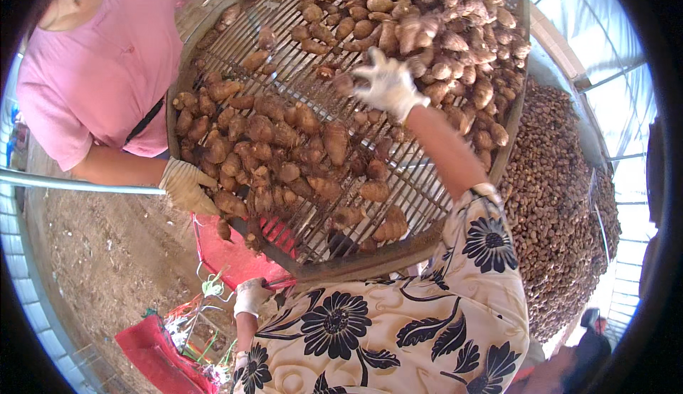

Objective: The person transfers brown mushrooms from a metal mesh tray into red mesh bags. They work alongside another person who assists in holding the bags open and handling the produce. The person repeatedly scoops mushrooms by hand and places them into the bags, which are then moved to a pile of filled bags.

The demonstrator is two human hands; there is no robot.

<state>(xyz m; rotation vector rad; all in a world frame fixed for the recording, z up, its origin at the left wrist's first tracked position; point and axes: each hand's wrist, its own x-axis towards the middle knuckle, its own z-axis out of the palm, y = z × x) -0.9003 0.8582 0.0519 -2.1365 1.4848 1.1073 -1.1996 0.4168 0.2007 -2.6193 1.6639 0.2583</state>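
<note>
My right hand, in a white glove, reaches over a slatted metal sorting rack with its fingers spread, blurred by motion. A small taro corm is close to its fingertips. To the right of that hand rises a large heap of brown taro corms. A second cluster of corms covers the left part of the slats. Down at the rack's near left corner, my gloved left hand grips the rim of a red sack. A few corms sit at the rack's edge above that sack.
Across the rack on the left stands a co-worker in a pink shirt, one gloved hand at the corms, the other at the top. A red bundle with strings lies on the earth floor. A huge corm pile fills the right.
</note>
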